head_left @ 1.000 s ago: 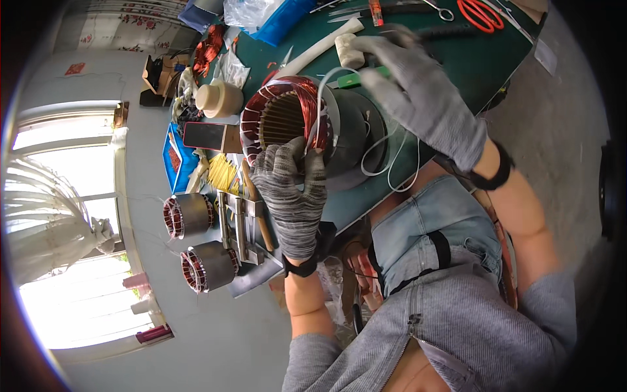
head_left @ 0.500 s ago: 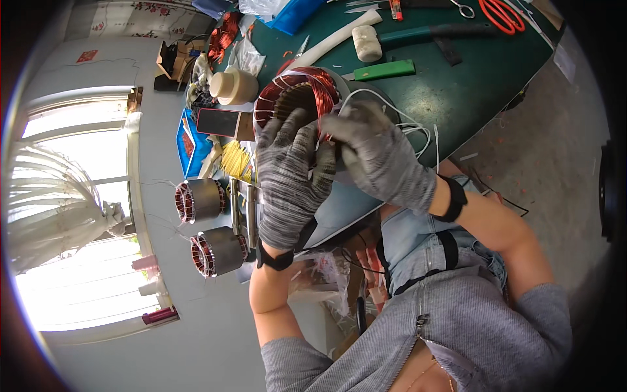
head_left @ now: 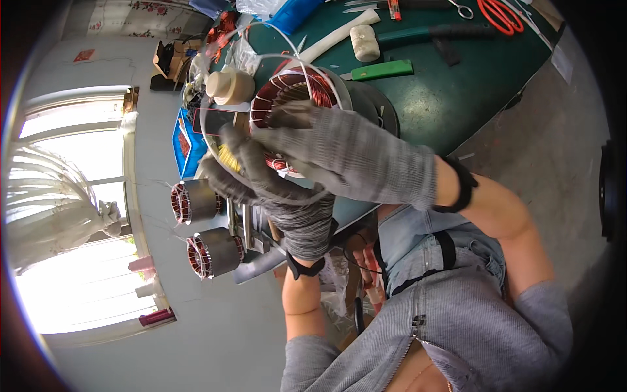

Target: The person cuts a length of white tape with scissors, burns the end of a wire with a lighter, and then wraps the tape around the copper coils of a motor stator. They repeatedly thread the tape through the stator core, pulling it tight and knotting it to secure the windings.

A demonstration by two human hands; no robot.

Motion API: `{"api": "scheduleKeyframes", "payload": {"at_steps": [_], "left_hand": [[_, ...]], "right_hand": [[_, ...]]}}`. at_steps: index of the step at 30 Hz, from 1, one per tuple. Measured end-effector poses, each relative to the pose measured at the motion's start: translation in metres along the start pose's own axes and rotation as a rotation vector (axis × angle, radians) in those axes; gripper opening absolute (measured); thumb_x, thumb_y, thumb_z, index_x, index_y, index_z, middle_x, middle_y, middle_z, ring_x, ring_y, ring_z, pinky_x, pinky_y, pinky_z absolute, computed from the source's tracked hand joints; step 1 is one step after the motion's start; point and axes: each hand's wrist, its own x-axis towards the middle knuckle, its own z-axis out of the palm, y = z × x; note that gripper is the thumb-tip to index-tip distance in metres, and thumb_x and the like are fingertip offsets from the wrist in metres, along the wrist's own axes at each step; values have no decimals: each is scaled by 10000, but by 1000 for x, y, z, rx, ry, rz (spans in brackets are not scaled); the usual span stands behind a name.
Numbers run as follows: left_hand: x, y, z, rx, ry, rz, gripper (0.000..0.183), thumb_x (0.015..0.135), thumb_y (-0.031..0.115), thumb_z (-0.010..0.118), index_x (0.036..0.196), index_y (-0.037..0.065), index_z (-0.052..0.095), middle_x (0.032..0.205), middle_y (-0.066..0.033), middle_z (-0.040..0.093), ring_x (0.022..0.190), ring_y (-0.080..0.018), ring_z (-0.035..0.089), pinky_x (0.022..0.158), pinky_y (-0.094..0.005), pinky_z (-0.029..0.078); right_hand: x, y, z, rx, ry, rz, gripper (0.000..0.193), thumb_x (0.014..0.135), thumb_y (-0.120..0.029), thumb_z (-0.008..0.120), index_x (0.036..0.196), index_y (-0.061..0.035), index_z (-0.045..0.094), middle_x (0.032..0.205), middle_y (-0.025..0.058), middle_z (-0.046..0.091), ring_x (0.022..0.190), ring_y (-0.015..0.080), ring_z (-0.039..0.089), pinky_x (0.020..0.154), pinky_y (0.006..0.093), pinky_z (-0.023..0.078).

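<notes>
A stator (head_left: 261, 98) with red copper windings lies on the bench, its open end facing me. A thin white cord (head_left: 204, 117) arcs in a wide loop over the stator and around my left hand. My left hand (head_left: 277, 186), in a grey knit glove, is beside the stator's near left side with its fingers apart. My right hand (head_left: 353, 153), gloved alike, reaches across the front of the stator. Its fingers are bent at the opening and smeared by motion, so I cannot see whether they pinch the cord.
Two smaller stators (head_left: 215, 253) stand at the left, near yellow strips (head_left: 228, 158) and a blue tray (head_left: 185, 147). Behind are a tape roll (head_left: 230, 86), a green-handled knife (head_left: 385, 70), a white-headed mallet (head_left: 366, 43) and red-handled scissors (head_left: 500, 16).
The white cord has swung from the right of the stator into a raised loop at its left. My right hand moved left across the stator; my left hand drew back from its opening.
</notes>
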Motion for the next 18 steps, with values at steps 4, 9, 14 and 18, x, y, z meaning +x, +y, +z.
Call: {"api": "scheduleKeyframes", "payload": {"at_steps": [4, 9, 14, 18], "left_hand": [[-6, 12, -13, -14, -170, -92, 883, 755, 236, 732, 1402, -31, 193, 1399, -216, 333, 1300, -342, 319, 1078, -438, 234], [-2, 14, 0, -220, -32, -131, 818, 822, 291, 648, 1406, -34, 177, 1427, -222, 285, 1309, -297, 316, 1090, -412, 189], [-5, 13, 3, -456, 75, -198, 674, 914, 306, 526, 1399, -36, 207, 1455, -236, 231, 1361, -314, 244, 1134, -436, 114], [-10, 10, 1, -350, 10, -169, 975, 719, 231, 754, 1427, -41, 141, 1358, -204, 365, 1202, -285, 442, 1019, -386, 347]], "right_hand": [[-39, -7, -40, -58, -268, 186, 390, 841, -87, 549, 1221, -173, 561, 1080, 146, 572, 1064, 304, 531, 913, 413, 441], [-34, -2, -32, -96, -112, 220, 305, 834, -168, 584, 1139, -181, 604, 1072, 119, 576, 1048, 281, 537, 914, 410, 430], [-11, -6, -11, -162, -22, 69, 279, 835, -235, 599, 1093, -129, 608, 1108, 124, 568, 1035, 290, 541, 895, 414, 428], [-2, -7, -8, -47, 5, 88, 379, 789, -101, 588, 1168, -98, 587, 1103, 130, 557, 1051, 276, 542, 940, 410, 411]]}}
